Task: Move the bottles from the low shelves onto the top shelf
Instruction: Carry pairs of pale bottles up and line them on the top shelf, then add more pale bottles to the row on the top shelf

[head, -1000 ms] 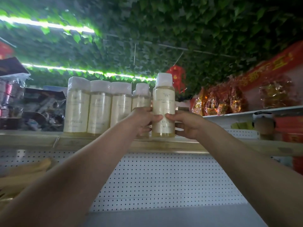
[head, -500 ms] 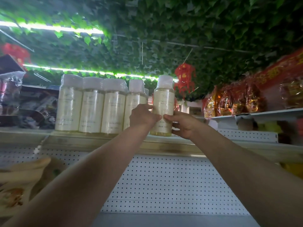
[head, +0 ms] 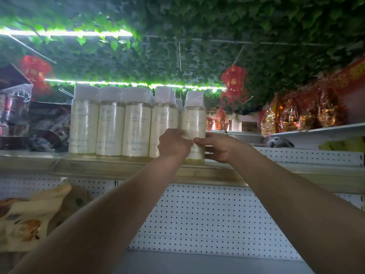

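Cream-labelled and white-capped, the bottle (head: 194, 123) stands on the top shelf (head: 118, 167) at the right end of a row of four like bottles (head: 110, 127). The left hand (head: 174, 142) and right hand (head: 219, 146) both curl around its lower body, probably to steady it upright and snug it against its neighbour. A perforated back panel (head: 207, 214) hangs below.

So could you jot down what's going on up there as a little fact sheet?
place: top shelf of a shop rack
held item: pale bottle, upright at the right end of the row
left hand: grips the bottle
right hand: grips the bottle
row beside it: four similar bottles
overhead: green leaves
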A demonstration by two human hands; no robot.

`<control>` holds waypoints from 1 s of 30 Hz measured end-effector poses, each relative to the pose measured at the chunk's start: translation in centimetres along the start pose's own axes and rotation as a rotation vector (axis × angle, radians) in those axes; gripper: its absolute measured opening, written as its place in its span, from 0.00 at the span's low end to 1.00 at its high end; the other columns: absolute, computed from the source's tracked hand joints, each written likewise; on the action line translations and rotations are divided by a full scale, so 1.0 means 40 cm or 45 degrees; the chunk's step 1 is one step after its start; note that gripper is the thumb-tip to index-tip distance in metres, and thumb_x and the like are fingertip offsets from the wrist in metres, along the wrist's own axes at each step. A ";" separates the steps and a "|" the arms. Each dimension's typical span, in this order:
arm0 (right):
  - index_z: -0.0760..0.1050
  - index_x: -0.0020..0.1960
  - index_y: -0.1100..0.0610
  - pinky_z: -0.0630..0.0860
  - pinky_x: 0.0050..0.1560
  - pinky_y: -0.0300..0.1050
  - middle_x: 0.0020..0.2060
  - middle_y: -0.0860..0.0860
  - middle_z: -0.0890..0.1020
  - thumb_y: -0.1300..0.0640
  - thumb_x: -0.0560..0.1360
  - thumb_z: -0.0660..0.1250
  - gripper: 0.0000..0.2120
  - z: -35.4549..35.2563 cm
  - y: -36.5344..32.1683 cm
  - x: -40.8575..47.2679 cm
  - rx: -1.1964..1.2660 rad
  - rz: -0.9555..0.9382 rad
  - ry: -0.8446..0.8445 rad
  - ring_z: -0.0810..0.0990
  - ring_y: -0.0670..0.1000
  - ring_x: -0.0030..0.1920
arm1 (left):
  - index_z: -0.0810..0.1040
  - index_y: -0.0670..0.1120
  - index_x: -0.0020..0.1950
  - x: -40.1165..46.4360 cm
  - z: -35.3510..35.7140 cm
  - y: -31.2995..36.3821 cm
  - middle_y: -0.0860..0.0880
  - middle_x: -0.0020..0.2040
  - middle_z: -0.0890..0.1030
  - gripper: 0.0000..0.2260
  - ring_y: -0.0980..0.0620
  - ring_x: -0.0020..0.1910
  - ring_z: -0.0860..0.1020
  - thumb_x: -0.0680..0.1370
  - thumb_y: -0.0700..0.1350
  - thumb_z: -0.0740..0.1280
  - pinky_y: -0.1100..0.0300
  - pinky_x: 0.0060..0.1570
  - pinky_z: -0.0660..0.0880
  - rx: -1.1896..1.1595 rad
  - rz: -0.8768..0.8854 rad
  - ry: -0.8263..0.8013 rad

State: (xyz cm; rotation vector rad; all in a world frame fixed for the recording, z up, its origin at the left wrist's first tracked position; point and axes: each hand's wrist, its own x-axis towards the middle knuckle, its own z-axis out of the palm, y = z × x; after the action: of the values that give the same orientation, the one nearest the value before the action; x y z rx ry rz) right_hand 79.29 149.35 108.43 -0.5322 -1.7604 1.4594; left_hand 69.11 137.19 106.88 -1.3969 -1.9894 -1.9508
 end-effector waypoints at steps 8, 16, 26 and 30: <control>0.75 0.67 0.61 0.81 0.45 0.47 0.55 0.55 0.84 0.65 0.77 0.71 0.19 0.000 0.011 0.046 -0.032 0.025 -0.024 0.83 0.53 0.53 | 0.78 0.47 0.69 -0.007 0.017 -0.033 0.47 0.67 0.79 0.22 0.46 0.61 0.80 0.75 0.43 0.75 0.51 0.63 0.77 -0.117 -0.064 -0.036; 0.76 0.66 0.59 0.78 0.46 0.44 0.56 0.52 0.85 0.62 0.76 0.74 0.20 0.010 0.011 0.049 -0.098 0.042 0.056 0.83 0.50 0.55 | 0.80 0.47 0.65 -0.021 0.004 -0.036 0.48 0.65 0.80 0.19 0.49 0.55 0.80 0.75 0.44 0.75 0.55 0.61 0.77 -0.138 -0.081 -0.029; 0.68 0.73 0.59 0.77 0.54 0.46 0.64 0.54 0.77 0.54 0.69 0.82 0.39 0.024 -0.037 -0.060 -0.208 -0.044 0.356 0.76 0.52 0.62 | 0.76 0.45 0.68 -0.067 -0.043 -0.057 0.45 0.60 0.82 0.24 0.47 0.57 0.81 0.74 0.49 0.76 0.50 0.61 0.78 -0.390 -0.161 -0.103; 0.69 0.72 0.60 0.77 0.50 0.42 0.60 0.51 0.75 0.54 0.70 0.80 0.35 0.048 -0.037 -0.149 -0.181 -0.025 0.364 0.77 0.50 0.61 | 0.75 0.39 0.68 -0.105 -0.075 -0.076 0.38 0.62 0.81 0.27 0.44 0.57 0.82 0.74 0.50 0.76 0.48 0.61 0.79 -0.463 -0.193 -0.183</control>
State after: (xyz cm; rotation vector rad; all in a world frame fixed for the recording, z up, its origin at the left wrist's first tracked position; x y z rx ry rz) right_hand 81.68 143.41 108.00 -0.7557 -1.6424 1.1844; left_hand 68.20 132.98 102.73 -1.5356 -1.9171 -2.4449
